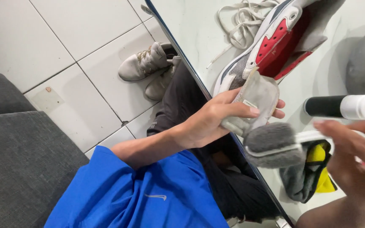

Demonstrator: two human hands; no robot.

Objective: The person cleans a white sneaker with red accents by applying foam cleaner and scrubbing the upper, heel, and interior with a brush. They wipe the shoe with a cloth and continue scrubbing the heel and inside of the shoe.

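We pinch the grey insole (254,99) in our left hand (210,122) over the counter (191,29) edge; right hand (355,156) closed on the brush (273,145); scrub flat, light strokes

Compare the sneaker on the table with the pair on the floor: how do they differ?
The sneaker on the table is white, grey and red; the pair on the floor is plain off-white. The table sneaker has its laces pulled out and lying loose beside it; the floor pair is laced. The table sneaker lies next to the left hand, while the floor pair sits untouched on the tiles. Both are low-cut sports shoes.
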